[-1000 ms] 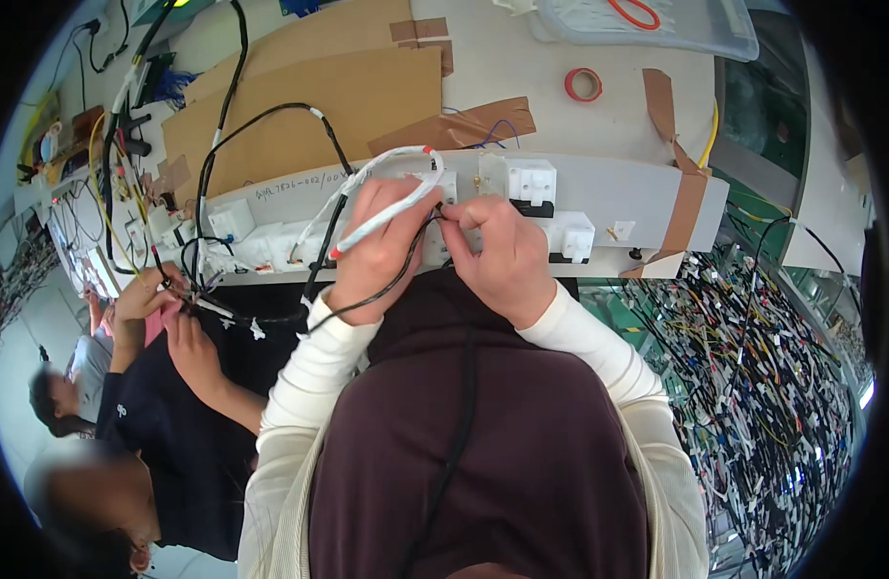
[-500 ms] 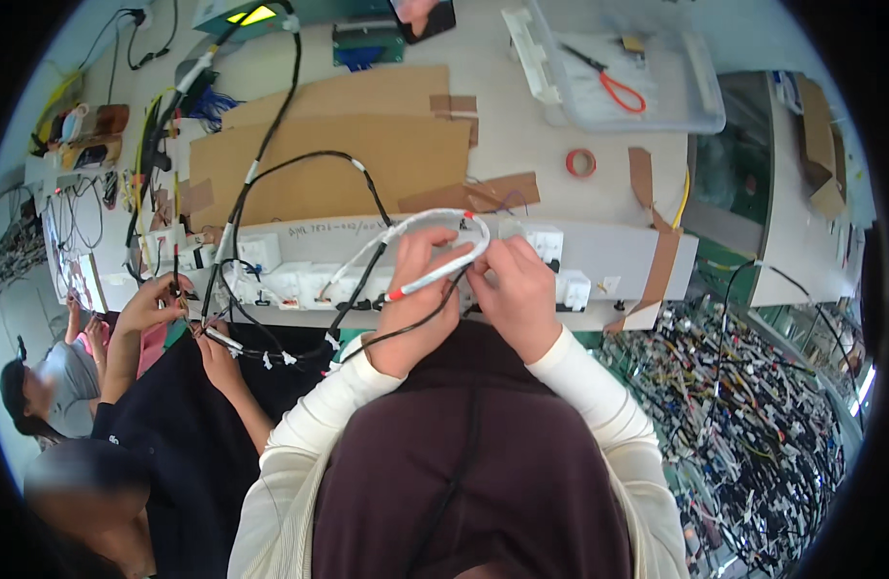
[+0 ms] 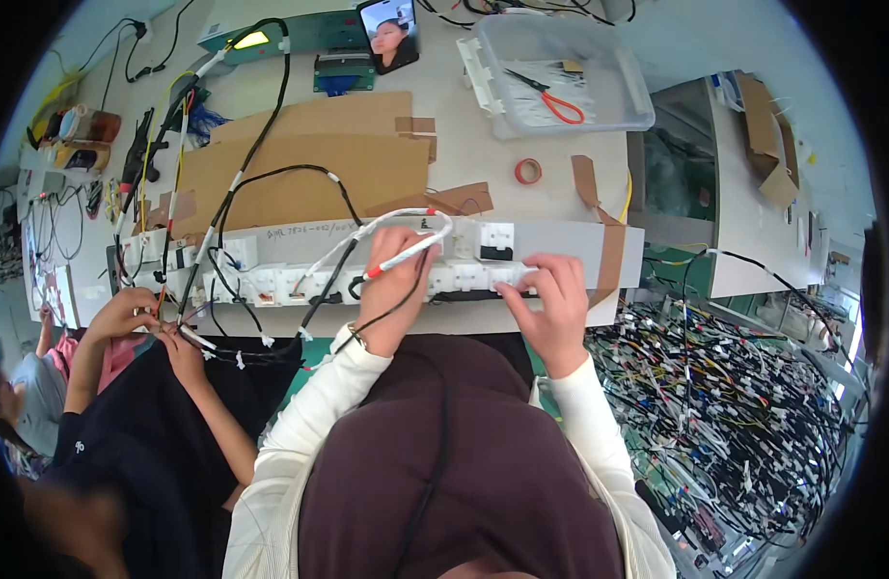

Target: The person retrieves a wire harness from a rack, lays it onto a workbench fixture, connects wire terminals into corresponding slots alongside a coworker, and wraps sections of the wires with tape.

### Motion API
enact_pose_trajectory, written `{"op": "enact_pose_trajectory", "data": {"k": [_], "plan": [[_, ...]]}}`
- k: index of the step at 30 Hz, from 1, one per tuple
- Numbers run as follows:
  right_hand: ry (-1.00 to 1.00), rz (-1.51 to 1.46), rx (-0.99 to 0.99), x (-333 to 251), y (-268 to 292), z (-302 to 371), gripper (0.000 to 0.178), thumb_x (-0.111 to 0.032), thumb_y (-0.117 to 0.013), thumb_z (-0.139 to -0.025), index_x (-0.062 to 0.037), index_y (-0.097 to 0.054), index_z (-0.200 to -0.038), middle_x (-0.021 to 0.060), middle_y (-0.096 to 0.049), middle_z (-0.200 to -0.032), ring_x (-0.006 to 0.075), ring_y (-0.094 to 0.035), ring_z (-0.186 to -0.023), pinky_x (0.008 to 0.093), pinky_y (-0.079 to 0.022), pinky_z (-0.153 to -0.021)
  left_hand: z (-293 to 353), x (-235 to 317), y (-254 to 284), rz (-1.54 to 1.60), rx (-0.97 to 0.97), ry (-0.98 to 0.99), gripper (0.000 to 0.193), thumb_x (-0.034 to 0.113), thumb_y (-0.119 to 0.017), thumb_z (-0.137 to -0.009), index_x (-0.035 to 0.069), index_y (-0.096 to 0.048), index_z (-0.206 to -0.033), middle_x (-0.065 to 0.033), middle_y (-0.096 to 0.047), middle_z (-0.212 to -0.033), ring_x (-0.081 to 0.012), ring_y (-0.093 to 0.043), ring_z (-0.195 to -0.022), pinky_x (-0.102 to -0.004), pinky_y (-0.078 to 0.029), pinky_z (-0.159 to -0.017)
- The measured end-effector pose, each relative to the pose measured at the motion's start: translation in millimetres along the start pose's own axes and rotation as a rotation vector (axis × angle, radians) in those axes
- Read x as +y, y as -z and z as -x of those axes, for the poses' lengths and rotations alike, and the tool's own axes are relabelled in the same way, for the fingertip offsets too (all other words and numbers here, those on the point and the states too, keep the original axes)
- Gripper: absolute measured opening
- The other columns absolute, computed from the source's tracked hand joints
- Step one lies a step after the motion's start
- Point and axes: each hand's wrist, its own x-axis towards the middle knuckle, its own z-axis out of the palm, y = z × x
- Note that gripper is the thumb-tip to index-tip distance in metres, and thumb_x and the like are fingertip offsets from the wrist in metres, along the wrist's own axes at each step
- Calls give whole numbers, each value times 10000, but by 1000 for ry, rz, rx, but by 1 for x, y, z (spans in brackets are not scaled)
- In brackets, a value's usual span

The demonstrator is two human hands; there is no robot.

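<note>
- Here's your left hand [image 3: 388, 289], curled shut, apparently on the thin black cable [image 3: 413, 291]; its fingertips are tucked away, so you can't tell the exact pinch.
- That cable crosses the hand's thumb side, its long axis slanting from 1 o'clock down toward 7, the tail running to your sleeve.
- Over at 3 o'clock, your right hand [image 3: 556, 304] has thumb and fingers parted at the near side of a white connector block [image 3: 503, 277]; contact is hard to judge.
- From that right hand the black cable lies at 9 o'clock; your left is the nearer one, right on it.
- And the white-wrapped cable [image 3: 409, 255] loops over your left fingers, its return leg lying 2 to 8 o'clock, red-banded end pointing to 8.
- The block's row runs 9 to 3 along the tabletop [image 3: 473, 159].
</note>
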Motion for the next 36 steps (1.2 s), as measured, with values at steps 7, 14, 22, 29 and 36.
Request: {"op": "enact_pose_trajectory", "data": {"k": [7,14,22,29,36], "plan": [[-73,-22,-106,-6,12,61,247,-91,-811,-707,-61,-571,-757,117,-627,-956,333,-578,-900,411,-484,-756,5,9,-9,-115,54,-41,77,67,-599,-891,7,-619,-937,-169,-580,-912,-362,-548,-894,-439,-449,-784],[122,-238,-128,-24,-7,46,255,-81,-820,-694,-66,-571,-748,96,-634,-931,300,-586,-872,386,-480,-736,20,19,-32,-393,20,54,118,22,-592,-747,20,-608,-864,-142,-555,-891,-317,-558,-907,-384,-503,-724],[289,-308,-111,-15,8,22,263,-67,-822,-686,-68,-561,-719,62,-653,-849,264,-599,-783,353,-482,-666,12,29,-59,-805,81,15,72,87,-623,-706,22,-638,-733,-140,-611,-772,-258,-623,-820,-301,-525,-616],[366,-363,-112,-26,12,24,258,-66,-821,-683,-71,-568,-732,58,-650,-842,248,-598,-767,344,-482,-661,23,15,-51,-442,31,112,92,58,-609,-786,-7,-635,-847,-193,-640,-836,-328,-657,-778,-394,-546,-755],[414,-337,-176,-10,23,29,256,-77,-823,-681,-75,-575,-746,50,-641,-848,240,-594,-766,339,-482,-653,20,19,-31,-189,243,92,120,117,-579,-914,14,-641,-917,-165,-608,-892,-352,-605,-867,-426,-494,-754]]}}
